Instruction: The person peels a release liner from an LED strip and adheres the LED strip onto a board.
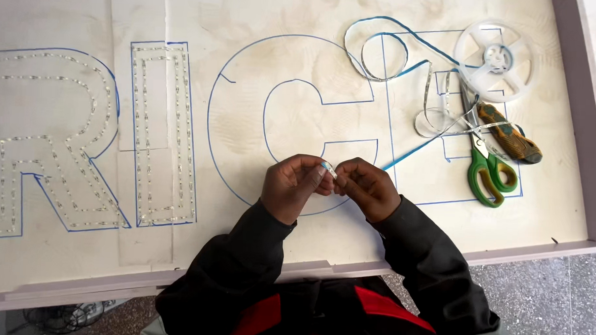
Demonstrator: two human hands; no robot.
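Observation:
My left hand (pixel 294 186) and my right hand (pixel 366 187) meet over a white board (pixel 264 14) with large letters outlined in blue. Both pinch the end of a thin light strip (pixel 404 150) between their fingertips. The strip runs up and right in loops (pixel 381 58) to a clear plastic reel (pixel 496 59). My hands hover above the lower edge of an outlined round letter (pixel 293 118) that has no strips on it. Two letters at the left (pixel 164 133) are lined with strips of small lights.
Green-handled scissors (pixel 486 167) and an orange-and-black utility knife (pixel 509 134) lie at the right, under the reel. A raised rim (pixel 587 118) borders the board at right and front. Grey speckled floor (pixel 551 302) lies beyond the front edge.

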